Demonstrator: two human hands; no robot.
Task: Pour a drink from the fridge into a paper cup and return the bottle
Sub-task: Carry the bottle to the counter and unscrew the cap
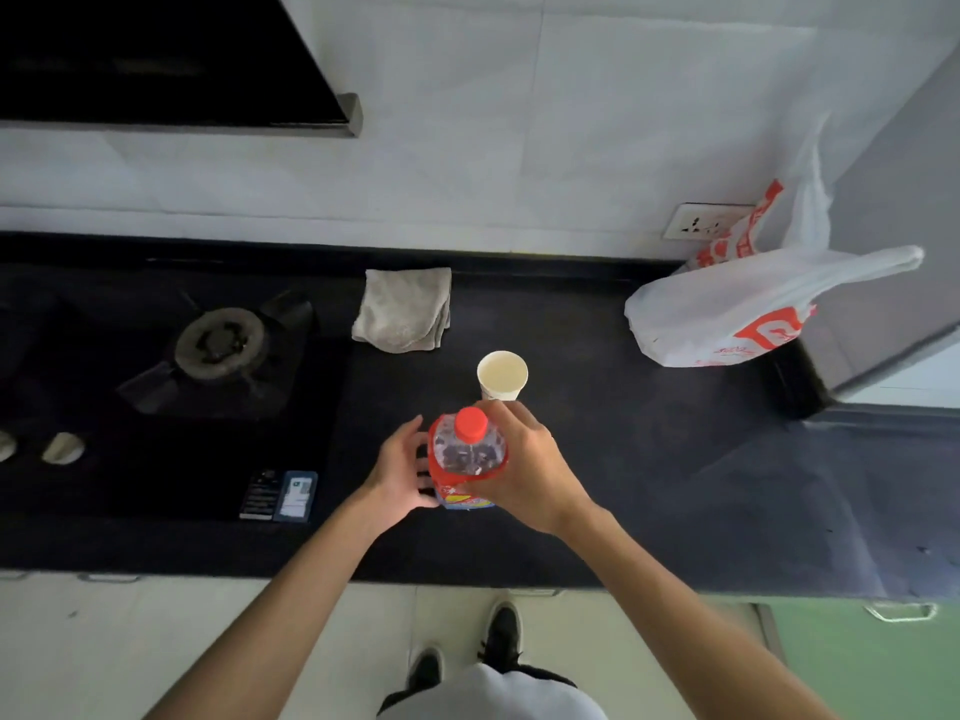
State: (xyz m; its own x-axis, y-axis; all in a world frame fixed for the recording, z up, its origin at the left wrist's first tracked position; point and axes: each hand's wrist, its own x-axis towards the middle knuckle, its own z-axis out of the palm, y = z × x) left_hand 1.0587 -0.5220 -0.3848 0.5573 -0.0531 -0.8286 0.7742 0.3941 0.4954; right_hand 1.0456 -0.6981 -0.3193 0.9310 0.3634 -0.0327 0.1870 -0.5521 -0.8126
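Observation:
A clear drink bottle (466, 454) with a red label and a red cap (471, 424) stands upright over the dark countertop (623, 459), cap screwed on. My right hand (519, 465) wraps the bottle's shoulder from the right. My left hand (402, 467) presses against the bottle's left side, fingers curled round it. A white paper cup (502, 375) stands upright just behind the bottle, apart from both hands; whether it holds liquid I cannot tell.
A folded grey cloth (402, 309) lies behind the cup. A gas hob (218, 345) fills the counter's left. A white and red plastic bag (737, 314) sits at the right, beside a grey fridge side (893, 226). A wall socket (701, 220) is behind.

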